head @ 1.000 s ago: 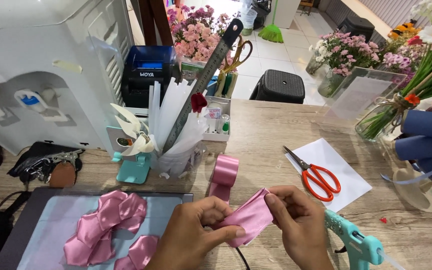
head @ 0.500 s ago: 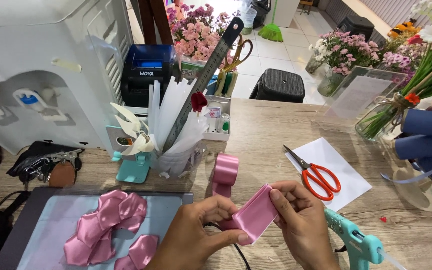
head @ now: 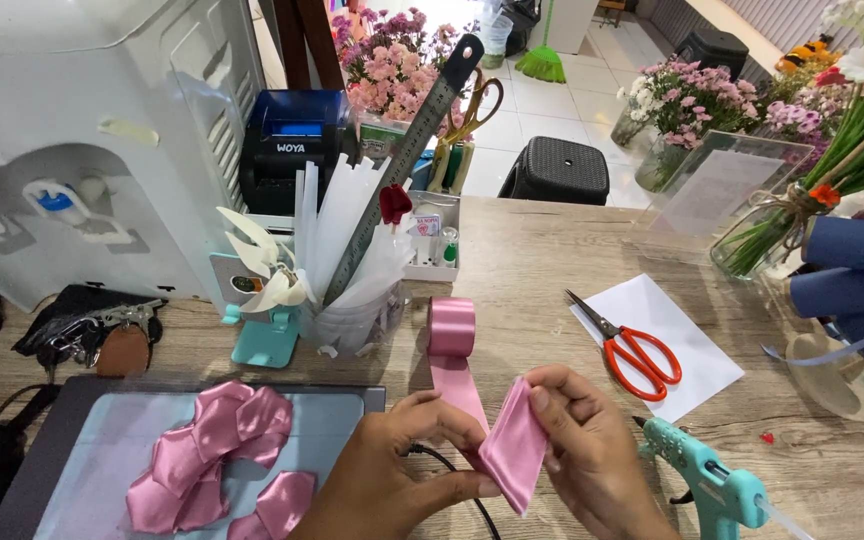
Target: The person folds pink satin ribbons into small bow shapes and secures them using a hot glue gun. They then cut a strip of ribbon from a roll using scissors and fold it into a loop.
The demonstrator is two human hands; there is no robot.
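Setting: wooden worktable (head: 552, 250) in a flower shop, with a tiled floor and bunches of pink flowers (head: 392, 60) seen beyond its far edge.
Left hand: the left hand (head: 407, 465) is closed on the near left edge of a folded piece of pink ribbon (head: 514, 450), which is pinched between thumb and fingertips.
Right hand: the right hand (head: 587, 450) is closed on the right side of the same folded piece, with the thumb laid along its upper fold.
Ribbon: the folded piece is held just above the table's near edge, between both hands, and is joined by a flat strip to the ribbon roll (head: 451, 326), which stands on edge just behind the hands.
Finished pieces: a cluster of folded pink satin petals (head: 217, 455) is laid on a grey mat (head: 332, 420) to the left of the hands.
Right of the hands: red-handled scissors (head: 632, 350) are laid on a white sheet of paper (head: 667, 335); a teal glue gun (head: 707, 480) is rested near the right wrist.
Behind: a clear cup (head: 352, 320) is filled with white sticks and a metal ruler (head: 407, 160); a teal phone stand (head: 257, 335) is placed beside it.
Far right: a glass vase of green flower stems (head: 782, 220) and rolled dark blue paper (head: 852, 270) are seen.
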